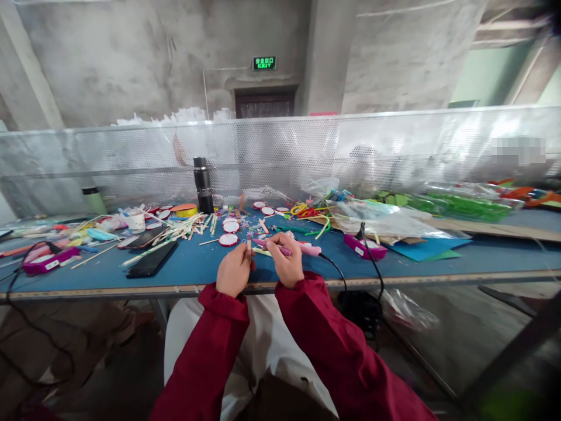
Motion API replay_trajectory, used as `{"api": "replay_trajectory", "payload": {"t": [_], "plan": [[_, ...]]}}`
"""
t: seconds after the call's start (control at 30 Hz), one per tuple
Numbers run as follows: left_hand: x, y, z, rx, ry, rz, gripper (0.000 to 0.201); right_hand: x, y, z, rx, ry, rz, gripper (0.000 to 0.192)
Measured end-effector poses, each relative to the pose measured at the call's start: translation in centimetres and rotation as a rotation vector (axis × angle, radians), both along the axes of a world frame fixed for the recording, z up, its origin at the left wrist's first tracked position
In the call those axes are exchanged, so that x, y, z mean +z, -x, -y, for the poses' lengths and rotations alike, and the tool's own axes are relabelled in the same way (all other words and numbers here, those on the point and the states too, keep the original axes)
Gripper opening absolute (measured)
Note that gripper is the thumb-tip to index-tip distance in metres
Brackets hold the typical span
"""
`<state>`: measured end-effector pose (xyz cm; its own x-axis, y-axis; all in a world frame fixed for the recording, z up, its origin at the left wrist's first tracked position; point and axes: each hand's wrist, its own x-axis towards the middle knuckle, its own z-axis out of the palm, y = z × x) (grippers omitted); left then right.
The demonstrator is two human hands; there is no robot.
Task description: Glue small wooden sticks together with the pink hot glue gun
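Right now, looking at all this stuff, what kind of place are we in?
Probably a craft workshop. The long blue table is scattered with thin pale sticks and colourful bits, and behind it there's a bare grey wall with a lit green exit sign.

Pen (311, 249) pink and purple. Sleeves (337, 333) deep red, 5 and 7 o'clock. Tabletop (193, 266) blue. Bottle (203, 186) black, 10 o'clock. Metal screen (276, 146) grey, dotted, 12 o'clock.

My remote feed shows the corded pen (310, 249) as smooth plastic, maroon sleeves (201, 356) in creased cloth, clear bag (379, 219) crinkly glossy plastic, perforated screen (284, 146) shiny metal, wall (153, 58) super rough matt concrete.
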<state>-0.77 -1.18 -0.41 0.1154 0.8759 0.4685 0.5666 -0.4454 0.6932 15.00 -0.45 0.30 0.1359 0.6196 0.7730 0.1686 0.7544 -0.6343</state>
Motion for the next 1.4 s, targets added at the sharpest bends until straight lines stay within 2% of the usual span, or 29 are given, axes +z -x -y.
{"api": "replay_trajectory", "payload": {"t": [0.43,0.9,1.4], "plan": [[0.14,-0.05,0.22,0.005,-0.005,-0.026,0.019,-0.22,0.12,-0.18,0.038,0.004,0.037,0.021],[0.37,-0.08,0.55,0.006,0.001,-0.025,0.018,-0.38,0.1,-0.41,0.0,0.018,0.016,0.023],[0.17,-0.08,0.26,-0.005,-0.004,-0.015,0.018,-0.33,0.14,-0.43,0.024,0.011,0.011,0.023]]}}
